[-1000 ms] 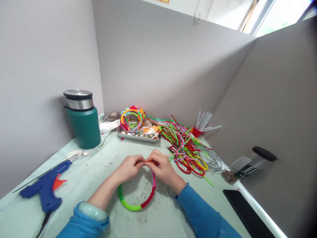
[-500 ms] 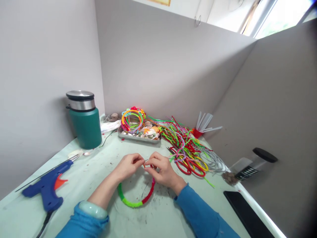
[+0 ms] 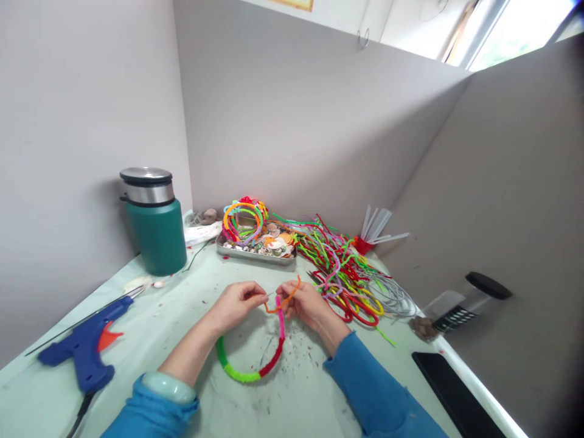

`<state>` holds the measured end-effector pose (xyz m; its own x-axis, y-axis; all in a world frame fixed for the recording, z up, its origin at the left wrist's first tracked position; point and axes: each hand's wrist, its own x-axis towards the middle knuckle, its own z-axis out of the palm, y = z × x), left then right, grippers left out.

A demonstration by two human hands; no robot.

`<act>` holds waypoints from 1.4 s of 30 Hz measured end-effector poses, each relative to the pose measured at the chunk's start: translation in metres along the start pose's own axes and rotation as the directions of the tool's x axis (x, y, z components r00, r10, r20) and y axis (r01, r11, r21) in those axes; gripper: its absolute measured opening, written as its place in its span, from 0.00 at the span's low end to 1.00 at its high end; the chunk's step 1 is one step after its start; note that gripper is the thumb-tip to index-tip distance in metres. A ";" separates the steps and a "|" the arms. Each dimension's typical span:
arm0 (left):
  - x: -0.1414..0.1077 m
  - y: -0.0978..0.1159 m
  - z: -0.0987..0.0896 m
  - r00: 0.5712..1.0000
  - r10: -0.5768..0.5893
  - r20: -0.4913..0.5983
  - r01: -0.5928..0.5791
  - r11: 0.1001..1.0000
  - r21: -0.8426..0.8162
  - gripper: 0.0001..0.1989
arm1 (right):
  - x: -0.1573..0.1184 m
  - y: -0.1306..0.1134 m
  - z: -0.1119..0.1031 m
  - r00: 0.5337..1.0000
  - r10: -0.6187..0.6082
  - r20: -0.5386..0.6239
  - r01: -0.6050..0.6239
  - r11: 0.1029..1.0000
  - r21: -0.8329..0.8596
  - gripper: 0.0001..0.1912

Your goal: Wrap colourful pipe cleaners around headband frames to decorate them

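Note:
A ring wrapped in green, lime, red and pink pipe cleaner lies low over the table in front of me. My left hand is closed in a pinch at the ring's upper part, where a thin bare bit of wire shows by the fingertips. Across the top of the pink section runs an orange pipe cleaner, its free tip pointing up. My right hand is closed around the orange strand beside the pink end; its fingertips are partly hidden behind the strand.
Left stand a blue glue gun and a green bottle. At the back is a metal tray with shells, buttons and finished rings. Right of it lie a heap of pipe cleaners, red-handled scissors, glue sticks and a black slab.
My right hand has opened up and shifted slightly right, and the orange pipe cleaner and pink section now show between the hands. The left hand keeps its pinch in about the same place.

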<state>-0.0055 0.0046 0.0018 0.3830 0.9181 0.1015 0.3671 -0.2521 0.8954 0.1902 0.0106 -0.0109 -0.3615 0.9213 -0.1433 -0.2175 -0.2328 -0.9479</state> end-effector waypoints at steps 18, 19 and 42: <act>-0.005 0.013 0.001 0.998 0.052 -0.045 -0.047 0.993 0.110 0.12 | -0.009 0.001 0.020 0.992 0.088 0.090 -0.079 0.992 -0.099 0.10; -0.005 0.013 0.001 0.998 0.055 -0.037 -0.050 0.993 0.107 0.12 | -0.010 -0.002 0.020 0.991 0.094 0.090 -0.087 0.993 -0.079 0.10; -0.010 0.016 0.008 0.996 0.001 0.088 -0.010 0.995 0.103 0.07 | -0.009 -0.008 0.023 0.920 -0.391 0.003 0.308 0.722 -0.619 0.05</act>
<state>0.0030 -0.0107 0.0117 0.4565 0.8875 0.0634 0.4486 -0.2911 0.8450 0.1745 -0.0028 0.0046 -0.2503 0.9381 0.2393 0.2932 0.3090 -0.9048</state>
